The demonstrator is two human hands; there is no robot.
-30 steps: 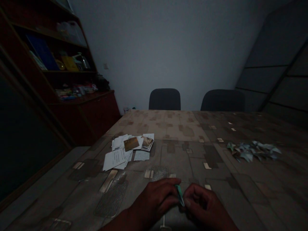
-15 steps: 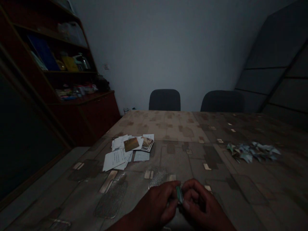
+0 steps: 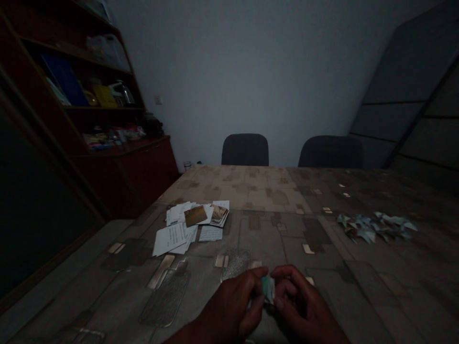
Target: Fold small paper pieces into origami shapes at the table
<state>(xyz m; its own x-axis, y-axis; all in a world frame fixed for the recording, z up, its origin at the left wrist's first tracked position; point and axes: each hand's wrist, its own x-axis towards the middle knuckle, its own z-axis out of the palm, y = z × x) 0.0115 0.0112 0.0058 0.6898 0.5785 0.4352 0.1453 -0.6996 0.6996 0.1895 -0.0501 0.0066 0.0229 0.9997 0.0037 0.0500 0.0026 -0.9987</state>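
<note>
Close to the table's near side, my two hands meet around a small folded piece of paper (image 3: 268,288), green and whitish. My left hand (image 3: 237,300) pinches its left edge between thumb and fingers. From the other side my right hand (image 3: 300,300) grips it, with the fingers curled. Most of the paper is hidden by the fingers. Ahead and to the left lies a loose pile of printed cards (image 3: 172,239), with a brown picture card (image 3: 195,216) on top. On the right is a heap of crumpled or folded paper pieces (image 3: 369,227).
A patterned cloth covers the table (image 3: 251,186). Two dark chairs, the left one (image 3: 245,149) and the right one (image 3: 332,151), stand behind its far edge. A reddish cabinet (image 3: 143,165) with filled shelves is at the left. The room is dim.
The paper between my hands has turned slightly and opened a little, so more of its green and whitish face shows. Both hands stay in nearly the same place.
</note>
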